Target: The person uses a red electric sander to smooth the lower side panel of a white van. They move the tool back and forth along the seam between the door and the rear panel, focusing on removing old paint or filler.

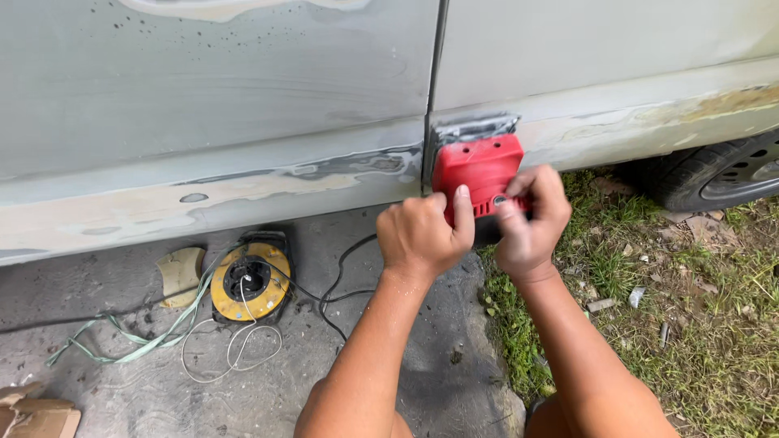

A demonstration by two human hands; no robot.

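Note:
A red power sander (477,166) is pressed against the lower edge of a grey car body (243,105), just right of the door seam. My left hand (423,235) grips the sander's rear from the left, thumb up along its side. My right hand (529,217) wraps its right end, fingers over the black part. Bare metal and filler patches show on the panel right above the sander. Most of the sander's lower half is hidden behind my hands.
A yellow cable reel (250,281) with black cord and white wire lies on the concrete below the door, beside a green strap (146,341) and a scrap of sandpaper (180,274). A car tyre (714,172) stands at the right over grass. Cardboard (36,415) sits bottom left.

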